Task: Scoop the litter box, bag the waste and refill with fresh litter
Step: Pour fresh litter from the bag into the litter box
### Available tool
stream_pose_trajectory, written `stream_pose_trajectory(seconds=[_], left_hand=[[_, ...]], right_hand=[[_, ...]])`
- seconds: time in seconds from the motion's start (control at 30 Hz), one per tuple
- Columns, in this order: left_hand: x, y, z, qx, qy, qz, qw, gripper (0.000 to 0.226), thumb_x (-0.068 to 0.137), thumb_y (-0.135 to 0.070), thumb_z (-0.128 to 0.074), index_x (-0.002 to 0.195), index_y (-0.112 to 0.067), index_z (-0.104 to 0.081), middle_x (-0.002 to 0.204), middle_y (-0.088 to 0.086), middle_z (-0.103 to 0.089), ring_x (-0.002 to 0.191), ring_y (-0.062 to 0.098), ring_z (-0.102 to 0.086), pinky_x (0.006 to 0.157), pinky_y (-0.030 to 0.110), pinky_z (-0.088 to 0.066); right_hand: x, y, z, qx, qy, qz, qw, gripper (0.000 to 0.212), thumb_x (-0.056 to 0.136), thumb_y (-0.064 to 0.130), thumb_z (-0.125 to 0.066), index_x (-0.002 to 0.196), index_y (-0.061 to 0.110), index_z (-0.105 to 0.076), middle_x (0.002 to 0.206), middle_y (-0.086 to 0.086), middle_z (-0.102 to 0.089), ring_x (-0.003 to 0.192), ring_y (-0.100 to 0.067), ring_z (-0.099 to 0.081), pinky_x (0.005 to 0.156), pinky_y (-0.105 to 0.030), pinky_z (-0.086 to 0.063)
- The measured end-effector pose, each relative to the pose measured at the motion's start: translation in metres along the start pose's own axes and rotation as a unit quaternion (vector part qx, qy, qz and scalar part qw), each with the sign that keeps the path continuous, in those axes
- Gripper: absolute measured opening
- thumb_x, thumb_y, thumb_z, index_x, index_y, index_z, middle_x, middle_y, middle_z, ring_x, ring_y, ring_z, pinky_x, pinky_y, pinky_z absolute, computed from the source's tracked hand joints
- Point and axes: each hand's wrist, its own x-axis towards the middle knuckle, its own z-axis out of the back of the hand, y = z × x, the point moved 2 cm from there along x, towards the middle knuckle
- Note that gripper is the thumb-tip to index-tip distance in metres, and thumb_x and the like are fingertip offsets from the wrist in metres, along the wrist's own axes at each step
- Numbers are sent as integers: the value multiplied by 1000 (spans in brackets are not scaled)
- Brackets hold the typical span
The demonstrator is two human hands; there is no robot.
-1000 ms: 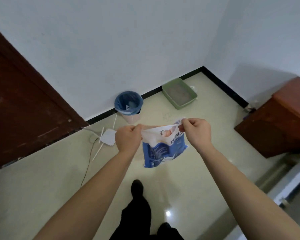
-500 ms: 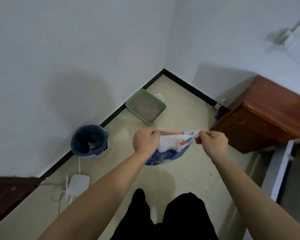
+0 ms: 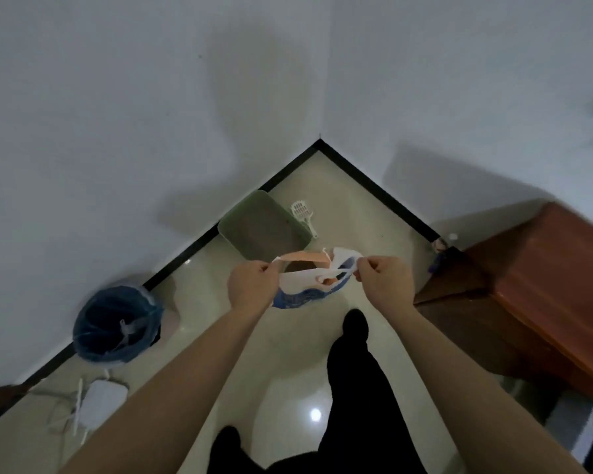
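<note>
I hold a blue and white litter bag [image 3: 303,295] in front of me, its torn top pulled wide. My left hand [image 3: 252,285] pinches the left edge of the opening and my right hand [image 3: 384,278] pinches the right edge. Just beyond the bag, a green litter box [image 3: 231,225] with grey litter sits on the floor in the room's corner. A white slotted scoop [image 3: 303,213] lies beside the box on its right. A bin lined with a blue bag [image 3: 115,325] stands against the left wall.
A wooden cabinet [image 3: 534,289] stands to the right. A white router [image 3: 98,401] with cables lies on the floor at lower left. My dark-trousered legs and feet [image 3: 355,354] step across the glossy tiled floor.
I have walked closer to the corner, so the litter box now sits right beyond the bag. The bag's top has been pulled wider open between my hands.
</note>
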Motion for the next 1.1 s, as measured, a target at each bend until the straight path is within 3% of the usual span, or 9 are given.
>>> stream_pose_trajectory(seconds=[0.1, 0.17, 0.33, 0.47, 0.67, 0.8, 0.93, 1.1], left_hand=[[38, -14, -64, 2, -5, 89, 996, 30, 88, -32, -58, 78, -11, -77, 66, 5, -70, 66, 24, -67, 69, 43, -58], [64, -20, -103, -12, -8, 133, 991, 28, 88, -29, -59, 72, -13, -75, 64, 2, -70, 65, 21, -68, 70, 43, -58], [130, -17, -188, -15, -17, 174, 984, 29, 87, -32, -61, 70, -15, -75, 64, 3, -70, 64, 22, -69, 70, 43, -59], [178, 7, -243, 10, -14, 168, 986, 32, 87, -32, -60, 74, -7, -74, 67, 12, -70, 64, 28, -68, 66, 48, -58], [224, 39, -296, 7, -20, 154, 988, 32, 83, -33, -60, 72, -7, -75, 65, 11, -70, 65, 28, -69, 71, 46, -58], [239, 43, -301, 5, -38, 122, 992, 33, 79, -34, -57, 73, -7, -75, 65, 12, -70, 64, 29, -69, 67, 47, -58], [257, 66, -314, 22, -42, 118, 992, 29, 83, -30, -59, 72, -8, -75, 65, 13, -70, 64, 30, -69, 64, 48, -57], [285, 112, -356, 59, -8, 138, 989, 28, 87, -25, -55, 79, -3, -71, 72, 15, -69, 71, 30, -68, 66, 42, -57]], right_hand=[[80, -34, -7, -97, 69, 9, 993, 39, 91, 36, -49, 73, 8, -69, 70, -5, -69, 63, -19, -63, 58, -31, -48], [125, -51, -13, -123, 100, 15, 987, 40, 93, 36, -49, 73, 8, -69, 69, -5, -68, 65, -22, -62, 61, -33, -50], [227, -89, -42, -150, 122, 53, 980, 42, 95, 33, -49, 65, 8, -66, 61, -7, -63, 58, -25, -60, 56, -37, -49], [286, -127, -82, -150, 128, 51, 979, 40, 96, 30, -49, 71, 6, -69, 65, -11, -64, 60, -29, -59, 53, -35, -47], [332, -170, -132, -177, 106, 65, 976, 37, 97, 34, -52, 75, 10, -72, 63, -5, -57, 57, -22, -48, 52, -29, -27], [342, -178, -143, -158, 71, 68, 983, 38, 95, 33, -53, 70, 9, -70, 57, -3, -55, 46, -9, -38, 44, -25, -27], [344, -191, -166, -145, 64, 50, 986, 39, 92, 36, -52, 67, 11, -68, 56, -3, -56, 50, -19, -48, 48, -30, -38], [346, -225, -223, -225, 106, 36, 968, 37, 94, 35, -45, 71, 13, -65, 63, -3, -56, 57, -19, -47, 45, -24, -25]])
